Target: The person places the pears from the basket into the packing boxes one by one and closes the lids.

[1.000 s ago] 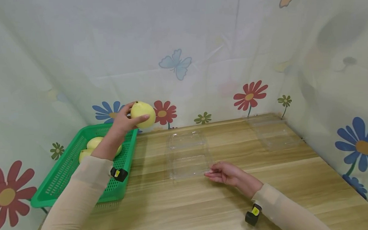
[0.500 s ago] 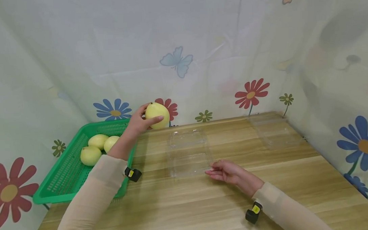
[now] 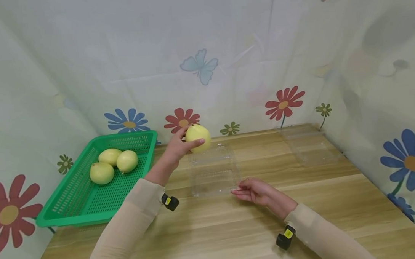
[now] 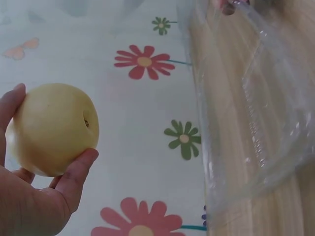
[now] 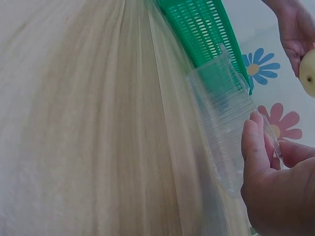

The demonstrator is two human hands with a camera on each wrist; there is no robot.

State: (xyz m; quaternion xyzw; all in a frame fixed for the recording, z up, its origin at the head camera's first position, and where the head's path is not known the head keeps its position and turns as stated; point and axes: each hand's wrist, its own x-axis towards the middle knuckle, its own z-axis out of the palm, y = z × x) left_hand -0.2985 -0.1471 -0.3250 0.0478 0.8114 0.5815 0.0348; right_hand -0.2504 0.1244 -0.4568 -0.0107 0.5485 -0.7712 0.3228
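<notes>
In the head view my left hand [image 3: 176,147] grips a pale yellow pear [image 3: 198,138] from its left side, held above the far end of a clear plastic clamshell box [image 3: 214,178]. The left wrist view shows the same pear [image 4: 56,130] between thumb and fingers, apart from the box. At the box's near right corner, my right hand [image 3: 256,192] pinches its rim; the right wrist view has that hand [image 5: 275,172] with thumb and fingers on the clear plastic edge. The box stands on the wooden table.
To the left stands a green plastic basket [image 3: 93,204] with three pears [image 3: 102,173] grouped in its far half. A second clear plastic box [image 3: 311,147] lies at the back right of the table [image 3: 299,202]. A flower-printed curtain [image 3: 226,87] borders the table's back and sides.
My left hand has carried the pear rightward, from beside the basket to over the far part of the clear box, uncovering the pears in the basket. The right hand keeps its hold on the rim.
</notes>
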